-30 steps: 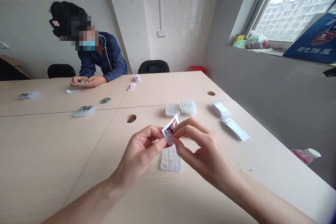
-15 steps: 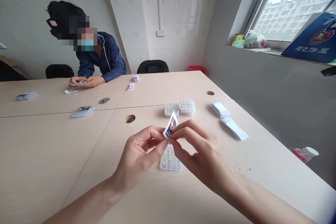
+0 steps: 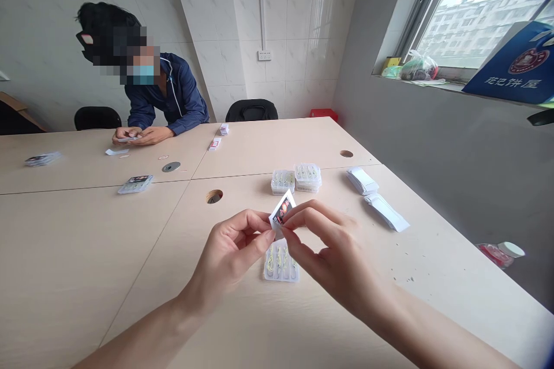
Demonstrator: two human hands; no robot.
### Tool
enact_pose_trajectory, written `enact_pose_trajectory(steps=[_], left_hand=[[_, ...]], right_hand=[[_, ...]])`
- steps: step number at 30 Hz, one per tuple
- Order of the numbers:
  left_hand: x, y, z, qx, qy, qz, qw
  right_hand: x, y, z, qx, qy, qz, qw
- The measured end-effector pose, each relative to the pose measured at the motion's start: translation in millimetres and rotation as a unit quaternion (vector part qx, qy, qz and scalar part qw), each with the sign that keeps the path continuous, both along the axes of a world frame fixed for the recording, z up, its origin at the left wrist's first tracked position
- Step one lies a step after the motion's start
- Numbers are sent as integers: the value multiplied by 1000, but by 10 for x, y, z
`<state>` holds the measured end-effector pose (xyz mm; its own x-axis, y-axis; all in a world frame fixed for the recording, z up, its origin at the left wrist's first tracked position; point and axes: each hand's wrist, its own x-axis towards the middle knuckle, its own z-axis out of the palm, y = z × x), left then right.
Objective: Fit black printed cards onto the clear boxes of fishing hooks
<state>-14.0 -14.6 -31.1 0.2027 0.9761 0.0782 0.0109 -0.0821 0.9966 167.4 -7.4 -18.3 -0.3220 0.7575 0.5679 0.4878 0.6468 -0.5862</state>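
Note:
My left hand (image 3: 231, 253) and my right hand (image 3: 331, 253) meet above the pale wooden table (image 3: 86, 253), both pinching a small printed label (image 3: 282, 212) with red and black print on white. The label stands tilted between my fingertips. Just below it a clear plastic case (image 3: 281, 262) with yellowish hooks inside lies flat on the table. Behind my hands stand two stacks of similar clear cases (image 3: 298, 179).
Two piles of white paper slips (image 3: 376, 196) lie at the right. A round cable hole (image 3: 214, 196) opens left of my hands. Across the table a person in a blue jacket (image 3: 168, 98) handles small items. More cases (image 3: 136, 183) lie at left.
The label has tipped slightly between my fingers, and my hands have stayed in nearly the same place above the case.

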Motion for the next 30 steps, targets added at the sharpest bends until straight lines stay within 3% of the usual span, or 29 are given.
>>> enact_pose_trajectory(steps=[8, 21, 30], left_hand=[[11, 14, 5, -22, -9, -1, 1000], [2, 18, -10, -20, -30, -12, 999], [11, 13, 7, -37, -39, -12, 998]], right_hand=[[14, -1, -16, -15, 4, 2, 1000], [8, 49, 7, -111, 82, 51, 989], [19, 32, 11, -108, 84, 55, 989]])
